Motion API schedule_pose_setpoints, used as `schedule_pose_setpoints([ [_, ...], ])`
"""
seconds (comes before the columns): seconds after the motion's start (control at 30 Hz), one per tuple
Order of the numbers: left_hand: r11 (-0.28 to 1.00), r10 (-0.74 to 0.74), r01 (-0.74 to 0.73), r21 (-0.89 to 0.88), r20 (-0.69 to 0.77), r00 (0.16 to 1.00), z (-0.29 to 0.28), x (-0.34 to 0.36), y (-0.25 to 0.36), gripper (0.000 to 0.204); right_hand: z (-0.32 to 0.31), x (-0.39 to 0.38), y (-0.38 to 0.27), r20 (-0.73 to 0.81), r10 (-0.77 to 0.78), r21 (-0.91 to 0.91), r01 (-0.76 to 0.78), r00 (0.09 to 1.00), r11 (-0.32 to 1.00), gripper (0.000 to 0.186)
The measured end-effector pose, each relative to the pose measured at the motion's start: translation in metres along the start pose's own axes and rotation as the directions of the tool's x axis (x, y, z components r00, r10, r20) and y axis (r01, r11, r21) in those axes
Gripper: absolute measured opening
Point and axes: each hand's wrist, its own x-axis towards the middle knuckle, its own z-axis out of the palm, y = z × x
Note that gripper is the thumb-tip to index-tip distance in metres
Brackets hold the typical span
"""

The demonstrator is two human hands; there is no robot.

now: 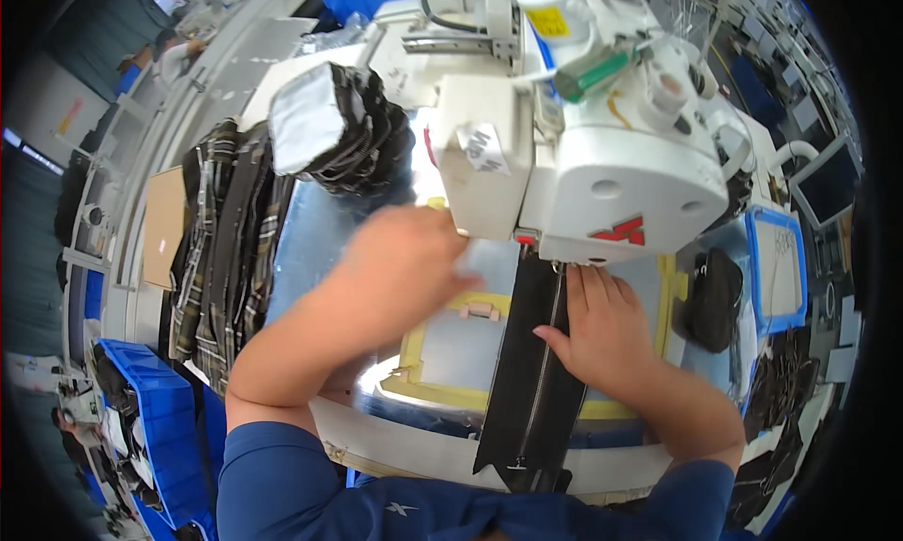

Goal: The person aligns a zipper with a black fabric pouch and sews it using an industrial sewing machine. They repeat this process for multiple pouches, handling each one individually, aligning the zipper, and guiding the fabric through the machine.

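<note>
Desk (376,435): white front edge, yellow tape (602,410)
Left hand (404,259): blurred, cannot tell its grip
Right hand (607,329): open, fingers on zipper strip (515,376)
Room: blue bin (169,437), curtain (103,33)

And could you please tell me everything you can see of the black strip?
The black strip looks like flat cloth, with a pale, zip-like line running lengthwise and a small metallic piece near its uneven lower end. It runs from beneath the white machine toward the person; its upper end is hidden. The right hand lies at its upper right, thumb on it; the left hand is apart.
</note>
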Motion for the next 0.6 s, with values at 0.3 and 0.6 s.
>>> schedule_pose_setpoints([
  [0.3,0.900,-0.156,0.362,0.243,-0.595,0.789,-0.009,-0.037,-0.125,0.018,0.010,-0.002,-0.003,-0.056,0.010,0.009,-0.009,0.998,1.000,0.086],
  [0.6,0.914,0.402,-0.293,0.279,-0.549,0.733,0.022,-0.140,0.032,0.022,-0.022,-0.007,-0.028,0.244,-0.131,0.956,-0.216,0.961,0.199,0.074],
])
